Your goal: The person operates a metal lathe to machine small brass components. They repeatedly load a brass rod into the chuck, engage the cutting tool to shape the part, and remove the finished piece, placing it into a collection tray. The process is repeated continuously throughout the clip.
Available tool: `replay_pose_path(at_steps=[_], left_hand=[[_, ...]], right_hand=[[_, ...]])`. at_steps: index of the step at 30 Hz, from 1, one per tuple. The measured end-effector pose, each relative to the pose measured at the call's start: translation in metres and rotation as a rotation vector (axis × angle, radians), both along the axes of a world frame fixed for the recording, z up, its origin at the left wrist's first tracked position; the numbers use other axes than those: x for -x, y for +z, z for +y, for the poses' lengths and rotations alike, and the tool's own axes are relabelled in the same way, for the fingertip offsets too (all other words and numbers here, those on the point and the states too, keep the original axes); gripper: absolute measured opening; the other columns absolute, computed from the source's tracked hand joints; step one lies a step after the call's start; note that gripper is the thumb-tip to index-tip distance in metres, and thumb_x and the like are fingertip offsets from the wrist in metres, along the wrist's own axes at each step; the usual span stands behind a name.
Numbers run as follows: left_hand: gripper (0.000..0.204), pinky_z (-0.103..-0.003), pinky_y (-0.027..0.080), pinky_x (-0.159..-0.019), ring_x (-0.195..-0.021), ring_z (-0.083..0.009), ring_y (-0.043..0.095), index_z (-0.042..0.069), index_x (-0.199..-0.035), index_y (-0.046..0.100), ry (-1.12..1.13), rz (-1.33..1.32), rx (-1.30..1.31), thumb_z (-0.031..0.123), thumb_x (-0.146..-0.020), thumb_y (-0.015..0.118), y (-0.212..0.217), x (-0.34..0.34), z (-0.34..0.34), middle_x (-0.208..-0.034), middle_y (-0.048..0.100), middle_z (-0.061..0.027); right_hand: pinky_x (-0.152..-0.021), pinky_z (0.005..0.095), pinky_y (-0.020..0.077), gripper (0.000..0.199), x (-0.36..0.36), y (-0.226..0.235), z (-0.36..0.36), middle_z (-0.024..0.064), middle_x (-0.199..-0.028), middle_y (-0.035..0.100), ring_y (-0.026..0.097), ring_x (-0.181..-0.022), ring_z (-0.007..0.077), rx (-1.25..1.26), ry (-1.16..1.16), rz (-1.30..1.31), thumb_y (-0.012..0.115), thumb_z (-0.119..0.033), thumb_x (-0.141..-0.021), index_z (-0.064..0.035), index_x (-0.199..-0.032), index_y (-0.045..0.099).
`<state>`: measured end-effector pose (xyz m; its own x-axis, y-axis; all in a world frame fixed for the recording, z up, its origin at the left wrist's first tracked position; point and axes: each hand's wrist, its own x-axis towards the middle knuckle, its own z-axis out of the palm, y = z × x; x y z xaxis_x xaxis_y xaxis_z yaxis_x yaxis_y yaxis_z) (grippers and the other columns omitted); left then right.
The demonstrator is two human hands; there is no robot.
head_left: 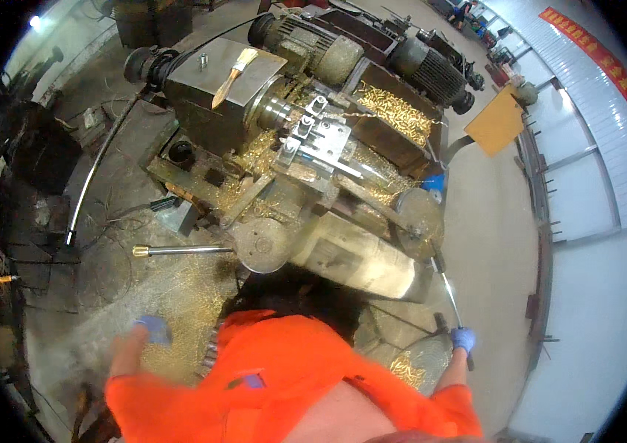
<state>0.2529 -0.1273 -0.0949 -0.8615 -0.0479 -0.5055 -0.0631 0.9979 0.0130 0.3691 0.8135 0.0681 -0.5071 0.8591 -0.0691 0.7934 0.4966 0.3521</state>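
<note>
My right hand (463, 339), in a blue glove, is closed round the lower end of a metal lever (446, 289) that runs up to a round disc (418, 221) on the machine's right front. My left hand (154, 329), also gloved in blue, hangs low on the left above a floor strewn with brass chips (184, 343). It is blurred, so its fingers cannot be made out. Ahead of me is a small lathe with a spindle (276, 114) and a silver tool block (321, 136). A second lever (180, 250) sticks out leftward from another disc (262, 244).
A paintbrush (234, 77) lies on the lathe's headstock (206, 66). Behind the tool block, a metal trough (384, 136) holds many small brass pieces (398, 111). Electric motors (432, 68) stand farther back. A bent pipe (103, 159) rises at left. Another person (462, 13) is far off.
</note>
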Motion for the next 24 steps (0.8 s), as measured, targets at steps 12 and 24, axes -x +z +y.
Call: replay_pose_path(at_steps=[12, 24], left_hand=[[0.022, -0.042, 0.046, -0.071, -0.084, -0.0335, 0.059, 0.015, -0.095, 0.063, 0.322, 0.569, -0.174, 0.020, -0.075, 0.057, 0.185, 0.104, 0.044, -0.089, 0.062, -0.0148], [0.025, -0.035, 0.047, -0.065, -0.071, -0.0249, 0.062, 0.003, -0.095, 0.063, 0.466, 0.797, -0.693, 0.023, -0.079, 0.060, 0.194, 0.124, 0.050, -0.080, 0.064, -0.0146]], right_hand=[[-0.055, 0.0382, 0.0465, 0.023, -0.020, -0.005, 0.013, 0.0119, -0.076, 0.065, 0.062, -0.069, 0.0282, -0.146, 0.482, -0.298, 0.050, -0.025, -0.077, -0.0117, -0.075, 0.068], [-0.064, 0.0423, 0.0493, 0.035, -0.012, 0.000, 0.005, 0.0187, -0.078, 0.064, 0.063, -0.072, 0.0327, -0.051, 0.180, -0.069, 0.058, -0.035, -0.072, -0.0023, -0.079, 0.067]])
